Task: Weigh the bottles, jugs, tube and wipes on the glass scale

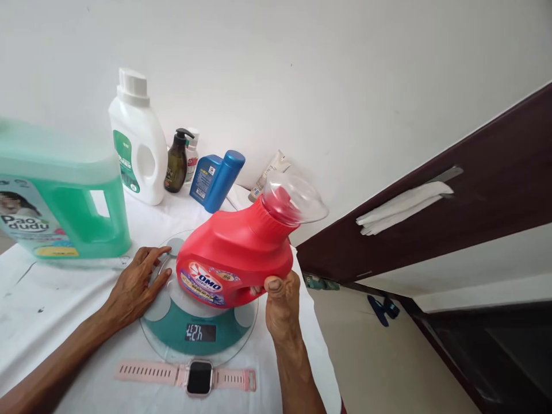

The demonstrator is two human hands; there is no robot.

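My right hand grips the handle of a red OMO detergent bottle with a clear cap, holding it tilted on its side over a round glass scale. The scale's display shows digits. My left hand lies with fingers stretched out on the scale's left rim, next to the bottle's base.
A large green Pao dudu jug stands at the left. Behind are a white bottle, a dark pump bottle, a blue bottle and a tube. A pink smartwatch lies in front. A dark door stands at the right.
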